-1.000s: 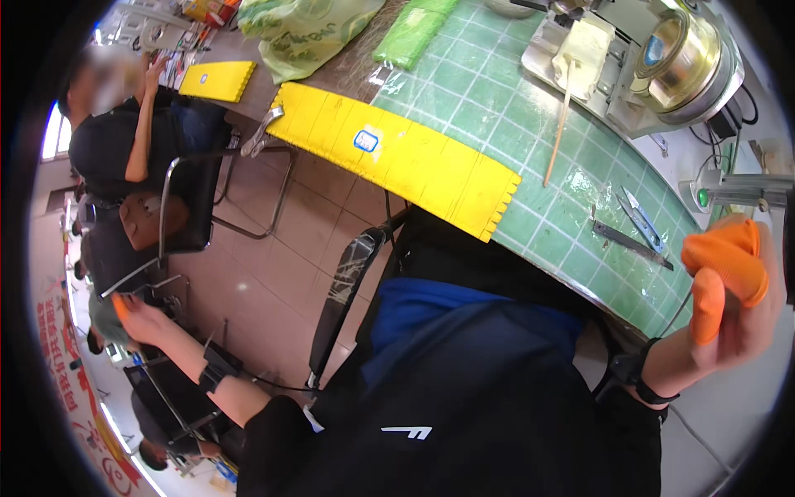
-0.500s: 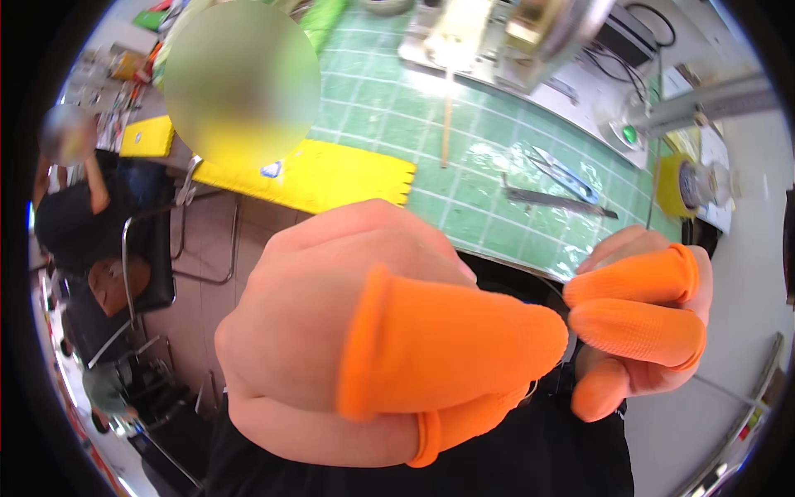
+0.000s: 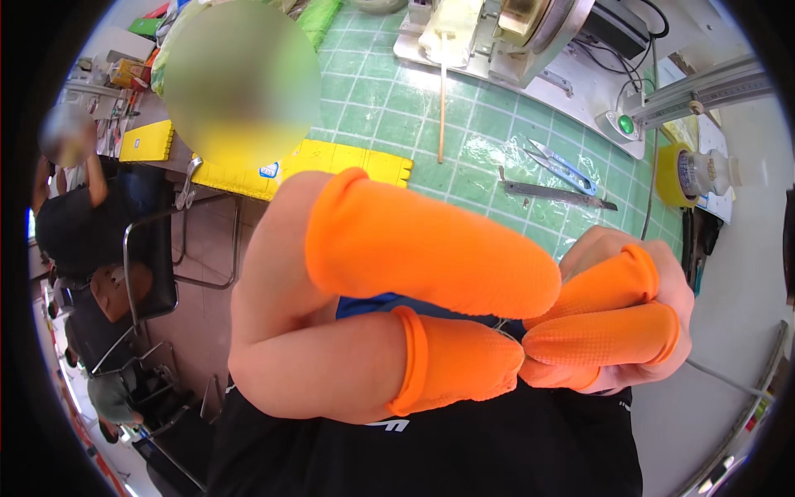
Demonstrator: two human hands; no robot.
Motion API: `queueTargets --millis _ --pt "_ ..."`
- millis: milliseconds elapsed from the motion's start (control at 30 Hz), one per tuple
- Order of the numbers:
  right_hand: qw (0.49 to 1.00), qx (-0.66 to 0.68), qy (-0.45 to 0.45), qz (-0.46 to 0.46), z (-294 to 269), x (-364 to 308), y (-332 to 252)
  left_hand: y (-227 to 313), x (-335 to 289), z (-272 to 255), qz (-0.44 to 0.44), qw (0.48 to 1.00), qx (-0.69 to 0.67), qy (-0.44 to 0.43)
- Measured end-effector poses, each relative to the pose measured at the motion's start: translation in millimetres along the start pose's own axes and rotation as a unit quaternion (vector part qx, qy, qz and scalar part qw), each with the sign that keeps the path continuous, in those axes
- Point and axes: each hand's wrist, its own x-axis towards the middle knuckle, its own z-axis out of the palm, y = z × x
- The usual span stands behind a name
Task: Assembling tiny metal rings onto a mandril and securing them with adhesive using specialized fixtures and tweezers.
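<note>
Both my hands meet in front of my dark clothing, with orange finger cots on the fingertips. My left hand [image 3: 397, 277] comes from the left, its thumb and index finger pinching toward each other. My right hand [image 3: 613, 315] curls in from the right, its cotted fingers pressed together and touching the left fingertips. A thin, wire-like bit [image 3: 503, 325] shows between the fingertips; it is too small and too covered to name. Beyond the hands, light-blue thread snips [image 3: 563, 168] and a slim dark-grey metal tool [image 3: 555, 195] lie on the green gridded mat [image 3: 373, 99].
A machine with a metal wheel [image 3: 563, 37] and a green button [image 3: 625, 124] stands at the back right. A wooden stick [image 3: 441, 116] juts from it. A yellow pad [image 3: 360, 161] lies at the mat's left edge, a yellow roll [image 3: 676, 176] at right. A seated person [image 3: 74, 203] is far left.
My left index finger has lifted away from the thumb, widening the gap behind the pinch. My right hand has moved left, and its fingertips now meet the left ones.
</note>
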Motion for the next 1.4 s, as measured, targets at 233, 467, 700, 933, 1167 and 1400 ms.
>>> queueTargets --millis 233,467,700,933,1167,1400 --pt "0.999 -0.040 -0.019 -0.004 -6.8 4.4 -5.7 -8.5 33.6 -42.7 0.020 0.990 -0.005 -0.136" --pt "0.996 -0.078 0.029 0.023 0.5 -8.4 -24.8 -70.0 36.3 -122.4 -0.074 0.885 0.458 -0.030" --pt "0.992 -0.119 0.032 0.027 -9.1 -11.7 -31.8 -136.8 5.6 -129.8 -0.153 0.744 0.603 -0.245" --pt "0.992 -0.115 0.050 0.030 -3.3 -8.4 -41.8 -142.3 6.5 -143.8 -0.227 0.754 0.563 -0.252" --pt "0.991 -0.117 0.068 0.012 -10.3 -12.6 -52.7 -110.7 0.7 -157.2 -0.247 0.826 0.494 -0.112" --pt "0.990 -0.133 0.054 0.008 -6.2 -6.5 -47.9 -131.1 -9.2 -161.3 -0.192 0.758 0.588 -0.208"
